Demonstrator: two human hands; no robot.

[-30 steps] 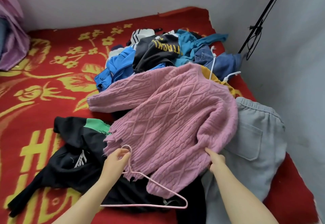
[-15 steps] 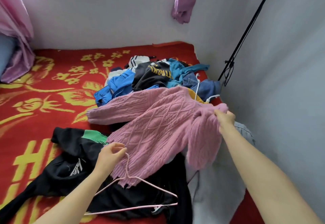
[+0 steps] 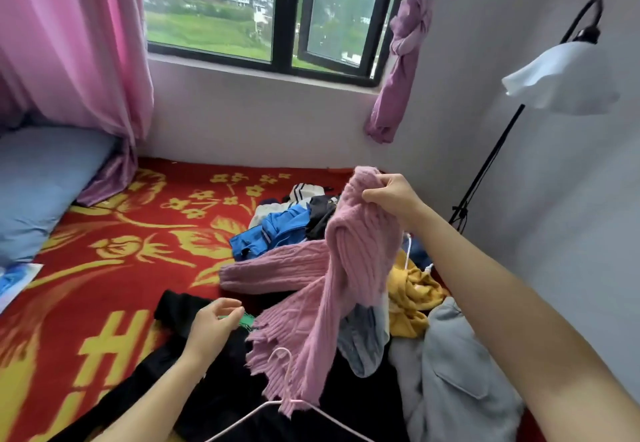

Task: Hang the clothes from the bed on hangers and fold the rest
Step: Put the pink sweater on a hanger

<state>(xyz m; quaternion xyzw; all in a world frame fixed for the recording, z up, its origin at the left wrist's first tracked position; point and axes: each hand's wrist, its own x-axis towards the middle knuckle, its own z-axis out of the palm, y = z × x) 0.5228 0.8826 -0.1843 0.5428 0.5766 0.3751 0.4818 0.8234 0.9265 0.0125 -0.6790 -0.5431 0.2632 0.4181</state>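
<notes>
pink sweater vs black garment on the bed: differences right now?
The pink sweater is lifted, bunched in the right hand; the black garment lies spread on the bedspread. The pink sweater is chunky knit with a fringed hem; the black garment is smooth with a green patch. Both touch the red bedspread.

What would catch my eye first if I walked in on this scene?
The pink knitted sweater, held up over a heap of clothes by the right hand, draws the eye first. Beneath it spreads the bright red bedspread with big yellow flowers. Behind the bed, a window looks out on green hillside and houses.
</notes>
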